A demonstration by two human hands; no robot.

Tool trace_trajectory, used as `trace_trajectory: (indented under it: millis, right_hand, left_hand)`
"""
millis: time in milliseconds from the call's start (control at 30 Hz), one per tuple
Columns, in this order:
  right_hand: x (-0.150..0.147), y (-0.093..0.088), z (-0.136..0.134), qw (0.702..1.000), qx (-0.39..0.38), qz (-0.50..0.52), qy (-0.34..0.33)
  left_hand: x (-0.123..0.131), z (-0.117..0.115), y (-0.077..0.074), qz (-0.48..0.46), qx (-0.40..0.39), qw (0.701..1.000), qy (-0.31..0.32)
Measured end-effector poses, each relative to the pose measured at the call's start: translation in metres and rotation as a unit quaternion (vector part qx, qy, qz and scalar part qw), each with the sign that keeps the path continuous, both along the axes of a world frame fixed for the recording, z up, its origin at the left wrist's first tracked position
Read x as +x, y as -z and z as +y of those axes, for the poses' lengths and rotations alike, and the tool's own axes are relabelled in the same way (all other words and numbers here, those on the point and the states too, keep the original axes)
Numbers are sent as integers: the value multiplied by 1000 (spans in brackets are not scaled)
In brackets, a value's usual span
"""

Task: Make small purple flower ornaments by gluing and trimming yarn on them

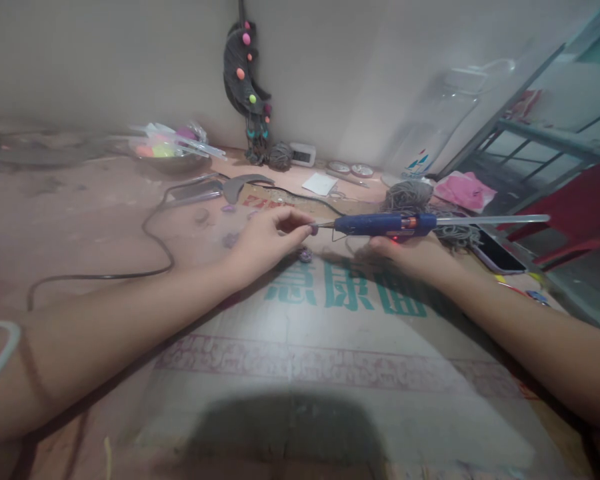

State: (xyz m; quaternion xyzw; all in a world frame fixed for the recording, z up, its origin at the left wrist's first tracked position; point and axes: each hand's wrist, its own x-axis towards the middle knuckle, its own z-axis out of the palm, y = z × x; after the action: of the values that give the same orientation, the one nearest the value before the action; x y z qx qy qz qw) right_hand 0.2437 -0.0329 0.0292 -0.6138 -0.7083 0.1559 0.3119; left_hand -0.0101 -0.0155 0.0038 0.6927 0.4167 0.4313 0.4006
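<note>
My right hand (405, 253) grips a blue hot glue gun (370, 225), its small red light lit and a long clear glue stick (495, 219) sticking out of the back. Between the thumb and fingertips of my left hand (275, 237) is a small purple piece (314, 229), too small to make out its kind. The gun's nozzle touches or nearly touches that piece. Below the left fingertips, a small purple rosette (306, 255) lies on the printed cardboard (320, 360). More purple bits (230, 239) rest to the left of my left hand.
A bowl (170, 162) of bright materials stands at the back left. Against the wall hangs a dark crescent ornament (241, 70) with coloured balls. Grey yarn (409, 195), a clear bottle (430, 133) and a phone (497, 250) are on the right. A black cable (100, 275) crosses the left side.
</note>
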Motion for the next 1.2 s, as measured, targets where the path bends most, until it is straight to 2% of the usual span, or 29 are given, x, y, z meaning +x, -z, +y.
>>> trace_trajectory:
  millis: [233,533,1067,1200]
  right_hand:
    - [2,2,1,1000,7,10,-15]
    - [3,4,2,1000,21,-8,8]
    - [2,3,4,1000,-1,16,-2]
    - [2,2,3,1000,-10,7,13]
  left_hand:
    - [0,1,-1,0,-5,1000,0]
    - [0,3,2,-15,-3,1000,11]
    - [1,3,2,-23,-13,1000,12]
    - [0,4,4,-20,-11,1000,6]
